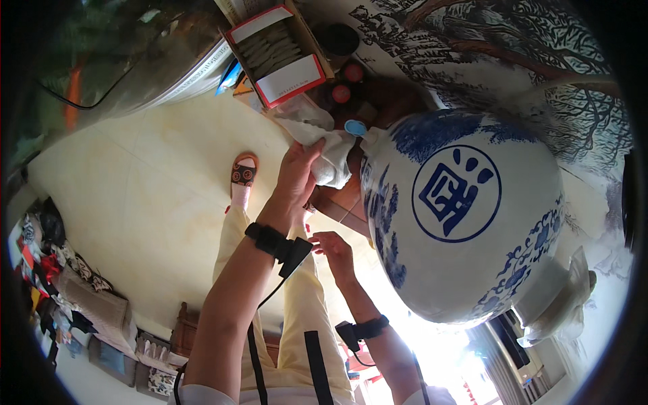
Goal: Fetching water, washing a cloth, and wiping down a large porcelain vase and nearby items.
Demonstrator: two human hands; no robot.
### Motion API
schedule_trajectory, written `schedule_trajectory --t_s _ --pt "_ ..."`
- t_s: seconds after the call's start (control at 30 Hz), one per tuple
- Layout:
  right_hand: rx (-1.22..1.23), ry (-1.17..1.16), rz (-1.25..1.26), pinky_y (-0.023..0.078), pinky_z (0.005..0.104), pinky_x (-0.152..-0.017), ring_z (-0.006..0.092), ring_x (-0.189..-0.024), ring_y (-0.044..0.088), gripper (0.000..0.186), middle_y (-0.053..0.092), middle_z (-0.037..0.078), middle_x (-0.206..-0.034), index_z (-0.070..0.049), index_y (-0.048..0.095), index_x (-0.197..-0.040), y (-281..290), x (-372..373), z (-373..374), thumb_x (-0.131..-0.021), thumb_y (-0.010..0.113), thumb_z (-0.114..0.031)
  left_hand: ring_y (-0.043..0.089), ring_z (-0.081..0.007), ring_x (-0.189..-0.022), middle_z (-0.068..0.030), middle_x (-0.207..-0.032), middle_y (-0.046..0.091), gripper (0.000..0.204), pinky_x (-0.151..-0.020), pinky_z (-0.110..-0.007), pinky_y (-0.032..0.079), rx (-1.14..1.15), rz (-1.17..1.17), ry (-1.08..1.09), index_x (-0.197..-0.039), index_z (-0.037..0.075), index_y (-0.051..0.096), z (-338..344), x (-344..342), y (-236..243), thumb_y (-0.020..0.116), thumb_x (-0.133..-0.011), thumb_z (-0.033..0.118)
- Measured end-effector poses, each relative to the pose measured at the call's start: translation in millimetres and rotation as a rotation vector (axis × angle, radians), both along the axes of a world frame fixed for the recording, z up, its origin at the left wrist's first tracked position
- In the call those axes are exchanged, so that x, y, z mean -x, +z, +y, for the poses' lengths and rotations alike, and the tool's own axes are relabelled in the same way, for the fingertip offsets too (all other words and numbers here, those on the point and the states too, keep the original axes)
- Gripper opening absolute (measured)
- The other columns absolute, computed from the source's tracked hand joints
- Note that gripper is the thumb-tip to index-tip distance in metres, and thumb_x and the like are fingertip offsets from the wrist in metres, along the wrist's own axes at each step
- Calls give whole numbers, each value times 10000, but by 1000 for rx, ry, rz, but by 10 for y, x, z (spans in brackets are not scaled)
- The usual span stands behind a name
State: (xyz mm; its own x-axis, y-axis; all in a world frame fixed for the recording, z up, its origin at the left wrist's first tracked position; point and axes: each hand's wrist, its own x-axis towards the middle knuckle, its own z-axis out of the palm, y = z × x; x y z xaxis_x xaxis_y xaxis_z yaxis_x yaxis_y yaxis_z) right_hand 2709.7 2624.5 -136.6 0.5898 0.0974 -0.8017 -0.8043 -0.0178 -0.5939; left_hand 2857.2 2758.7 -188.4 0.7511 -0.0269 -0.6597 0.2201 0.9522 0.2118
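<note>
My left hand (297, 172) grips a crumpled white cloth (331, 163) beside the front edge of a wooden cabinet top (331, 202). A small light-blue round object (355, 127) sits just past the cloth. A large blue-and-white porcelain jar (466, 263) fills the right of the view, with a dark symbol in a ring on its side. My right hand (334, 253) is below the cabinet edge, left of the jar, its fingers loosely bent and apart, holding nothing.
An open box of packets (273, 50), two red round items (341, 93) and a dark round object (337, 39) crowd the cabinet's back. A painted wall (540, 67) is behind the jar. Clothes pile on a sofa (94, 304) at left. My slippered foot (243, 172) stands on pale floor (135, 202).
</note>
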Motion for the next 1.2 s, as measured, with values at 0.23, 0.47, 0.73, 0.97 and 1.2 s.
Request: schedule_trajectory --t_s 0.23,0.47,0.73,0.97,1.2 --pt "-39 33 12 450 255 -687 151 -783 610 208 619 79 -924 -22 547 -997 -43 144 -15 -909 474 -196 511 -132 -976 -54 -1074 542 419 -843 -275 414 -610 -373 -312 -1171 16 425 -99 -219 -133 604 -794 48" --pt "-22 58 9 488 272 -699 165 -772 607 196 592 94 -925 11 539 -992 -101 266 -137 -916 452 -148 501 -267 -992 -135 -1044 507 525 -860 -338 395 -1074 -230 -233 -1122 8 497 -383 -405 72 695 -647 110" --pt "-52 29 -20 450 261 -694 156 -795 602 192 609 82 -934 -19 544 -1008 -32 246 -170 -907 465 -162 573 -164 -895 -75 -1003 608 491 -809 -287 450 -675 -259 -299 -1084 12 532 -219 -370 -104 723 -643 108" --pt "-51 15 34 444 259 -709 160 -796 600 211 607 93 -968 -9 539 -1026 -30 292 -253 -904 456 -160 567 -141 -886 -40 -964 606 389 -813 -286 440 -538 -272 -413 -1077 31 538 -135 -388 -124 640 -702 9" --pt "114 -186 -313 421 277 -796 170 -949 552 308 546 96 -1120 -28 500 -1122 154 -429 305 -916 450 -252 582 -145 -814 -65 -913 619 322 -733 -270 461 -449 -234 -565 -1021 11 575 226 -611 -297 648 -714 74"
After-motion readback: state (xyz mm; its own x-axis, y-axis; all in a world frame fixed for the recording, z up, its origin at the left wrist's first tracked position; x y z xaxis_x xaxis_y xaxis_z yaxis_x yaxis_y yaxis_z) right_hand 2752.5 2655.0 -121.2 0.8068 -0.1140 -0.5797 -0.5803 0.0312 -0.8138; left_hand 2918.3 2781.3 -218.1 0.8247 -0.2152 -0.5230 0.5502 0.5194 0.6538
